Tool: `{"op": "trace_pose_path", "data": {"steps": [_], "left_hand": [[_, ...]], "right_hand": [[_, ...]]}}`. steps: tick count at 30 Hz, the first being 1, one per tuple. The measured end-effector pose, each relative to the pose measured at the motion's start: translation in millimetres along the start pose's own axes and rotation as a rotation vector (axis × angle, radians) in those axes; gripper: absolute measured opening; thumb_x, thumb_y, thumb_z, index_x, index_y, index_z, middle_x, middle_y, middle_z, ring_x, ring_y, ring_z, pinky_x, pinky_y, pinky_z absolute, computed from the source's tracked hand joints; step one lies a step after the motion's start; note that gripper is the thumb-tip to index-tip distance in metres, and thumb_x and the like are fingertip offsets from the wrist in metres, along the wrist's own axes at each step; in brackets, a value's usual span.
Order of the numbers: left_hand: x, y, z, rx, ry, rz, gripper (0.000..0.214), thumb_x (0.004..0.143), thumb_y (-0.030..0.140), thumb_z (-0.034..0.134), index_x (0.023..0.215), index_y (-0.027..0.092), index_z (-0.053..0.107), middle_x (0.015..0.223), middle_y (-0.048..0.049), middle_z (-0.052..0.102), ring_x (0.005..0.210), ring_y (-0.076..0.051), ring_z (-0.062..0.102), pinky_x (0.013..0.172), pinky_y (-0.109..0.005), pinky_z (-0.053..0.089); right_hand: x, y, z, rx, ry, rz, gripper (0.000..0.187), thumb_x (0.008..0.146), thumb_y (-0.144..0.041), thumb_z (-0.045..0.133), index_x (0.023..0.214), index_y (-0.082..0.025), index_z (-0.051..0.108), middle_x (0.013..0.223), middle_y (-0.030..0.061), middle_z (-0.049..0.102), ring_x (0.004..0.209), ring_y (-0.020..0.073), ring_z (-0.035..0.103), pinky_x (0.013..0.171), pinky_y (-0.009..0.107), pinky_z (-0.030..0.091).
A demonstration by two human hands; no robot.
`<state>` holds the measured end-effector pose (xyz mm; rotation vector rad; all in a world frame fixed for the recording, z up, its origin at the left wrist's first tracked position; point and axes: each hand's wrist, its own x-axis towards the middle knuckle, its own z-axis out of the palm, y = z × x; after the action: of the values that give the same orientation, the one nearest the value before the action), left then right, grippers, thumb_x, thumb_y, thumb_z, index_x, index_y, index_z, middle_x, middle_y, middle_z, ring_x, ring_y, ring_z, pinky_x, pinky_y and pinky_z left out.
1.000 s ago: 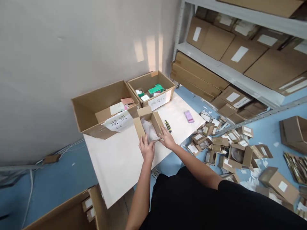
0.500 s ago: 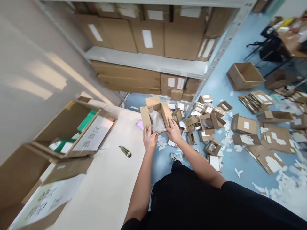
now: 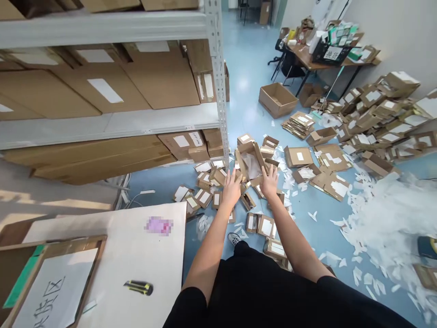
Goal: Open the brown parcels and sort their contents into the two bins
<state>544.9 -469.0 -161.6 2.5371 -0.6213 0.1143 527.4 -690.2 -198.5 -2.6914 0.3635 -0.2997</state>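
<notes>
An open cardboard box [image 3: 241,159] with whitish wrapping film [image 3: 252,165] inside is just beyond my hands, over the pile of cartons on the floor. My left hand [image 3: 232,189] is open, its fingers spread near the box's left side. On the other side, my right hand [image 3: 269,182] is open too, with fingertips close to the box's near right corner. Whether any fingertip still touches the cardboard, I cannot tell. A yellow and black utility knife [image 3: 139,287] lies on the white table [image 3: 160,259] at my left, below a blurred-out purple item [image 3: 159,226].
Metal shelving [image 3: 218,91] with large cartons stands ahead on the left. Small opened boxes [image 3: 201,198] and paper scraps [image 3: 382,228] litter the blue floor. A labelled carton [image 3: 100,259] sits on the table. Farther off are a large open box [image 3: 278,102] and a desk [image 3: 303,57].
My view has swung to the right. The box has gone from between my gripping hands to just past them, over the floor pile. Both hands have let go and spread their fingers.
</notes>
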Motion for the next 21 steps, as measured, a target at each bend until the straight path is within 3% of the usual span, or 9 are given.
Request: {"op": "trace_pose_path", "data": {"steps": [4,8,15,21], "left_hand": [[0,0,-1.0,-0.005,-0.004,-0.015,0.055,0.097,0.014,0.052,0.150,0.027,0.058,0.175,-0.0032,0.028,0.163,-0.032,0.020,0.129,-0.057,0.035],[-22,-19,-9.8,0.011,-0.034,-0.094,0.054,0.097,0.016,0.053,0.149,0.026,0.059,0.174,-0.0052,0.031,0.162,-0.033,0.024,0.128,-0.055,0.038],[-79,-56,-46.6,0.080,0.026,-0.291,0.050,0.098,0.017,0.053,0.146,0.026,0.062,0.172,-0.0061,0.035,0.161,-0.031,0.027,0.127,-0.052,0.039],[-169,-78,-85.1,0.167,0.156,-0.548,0.053,0.097,0.018,0.055,0.149,0.028,0.059,0.172,-0.0049,0.035,0.160,-0.031,0.029,0.129,-0.056,0.036]], "right_hand": [[0,20,12,0.081,-0.046,-0.032,0.070,0.083,-0.015,0.060,0.153,-0.023,0.055,0.172,0.0139,0.031,0.158,0.0395,0.028,0.123,0.062,0.036],[-17,-2,35,0.187,-0.140,-0.086,0.061,0.086,-0.019,0.059,0.148,-0.020,0.060,0.168,0.0153,0.038,0.153,0.0354,0.038,0.123,0.055,0.039],[-19,-84,67,0.289,-0.301,-0.331,0.054,0.089,-0.022,0.061,0.143,-0.017,0.063,0.166,0.0173,0.041,0.150,0.0339,0.044,0.123,0.050,0.040],[-36,-185,88,0.390,-0.390,-0.627,0.053,0.094,-0.025,0.056,0.146,-0.019,0.060,0.163,0.0160,0.045,0.149,0.0332,0.046,0.121,0.051,0.043]]}}
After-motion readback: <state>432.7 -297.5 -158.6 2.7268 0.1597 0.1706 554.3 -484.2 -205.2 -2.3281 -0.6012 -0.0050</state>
